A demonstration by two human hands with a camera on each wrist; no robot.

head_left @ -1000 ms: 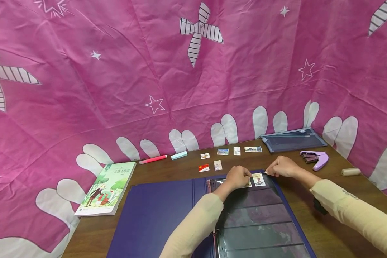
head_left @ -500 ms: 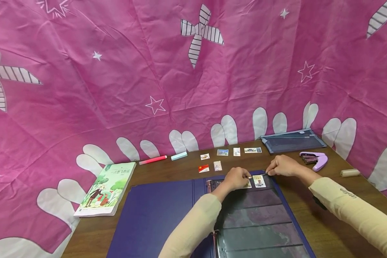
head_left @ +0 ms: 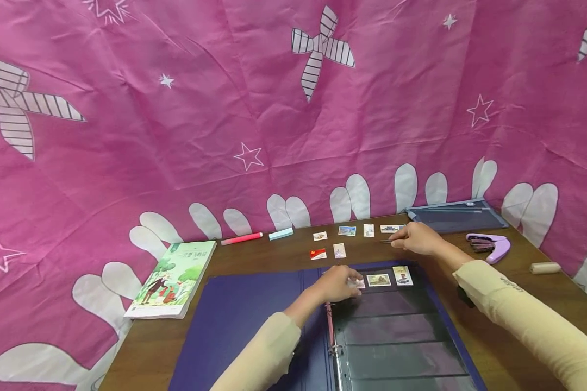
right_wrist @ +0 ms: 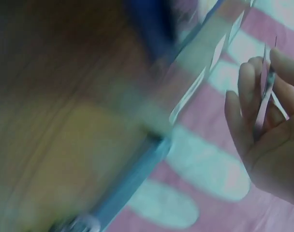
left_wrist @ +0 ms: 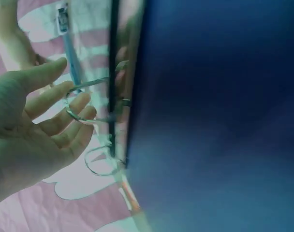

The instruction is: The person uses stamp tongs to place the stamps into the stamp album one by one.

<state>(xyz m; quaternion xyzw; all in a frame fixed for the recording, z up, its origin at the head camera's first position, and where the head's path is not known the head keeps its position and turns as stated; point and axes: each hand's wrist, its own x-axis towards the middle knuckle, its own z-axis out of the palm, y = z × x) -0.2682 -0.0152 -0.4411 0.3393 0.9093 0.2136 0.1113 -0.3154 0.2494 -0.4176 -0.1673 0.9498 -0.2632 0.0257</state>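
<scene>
My right hand (head_left: 417, 238) pinches a pair of metal tweezers (right_wrist: 266, 92) above the table, just behind the open stamp album; the tips point left, near a loose stamp (head_left: 389, 228). In the right wrist view, nothing shows between the tips. My left hand (head_left: 339, 283) is over the upper left of the album's black page (head_left: 391, 328), with loosely bent fingers and nothing gripped in the left wrist view. It partly covers a stamp (head_left: 359, 284) in the top strip. Beside that, the same strip holds a building stamp (head_left: 379, 280) and an upright stamp (head_left: 403, 276).
Several loose stamps, among them a red one (head_left: 318, 253), lie behind the album's blue cover (head_left: 254, 309). Around them are a green book (head_left: 173, 279), a pink marker (head_left: 242, 239), a pale blue stick (head_left: 281, 234), a mesh pouch (head_left: 457, 216), a purple stapler (head_left: 489, 245) and a beige cylinder (head_left: 545, 267).
My right hand has lifted away from the page's top right corner, back toward the loose stamps, with the tweezers. My left hand has slid left, uncovering the building stamp. The head view has shifted slightly.
</scene>
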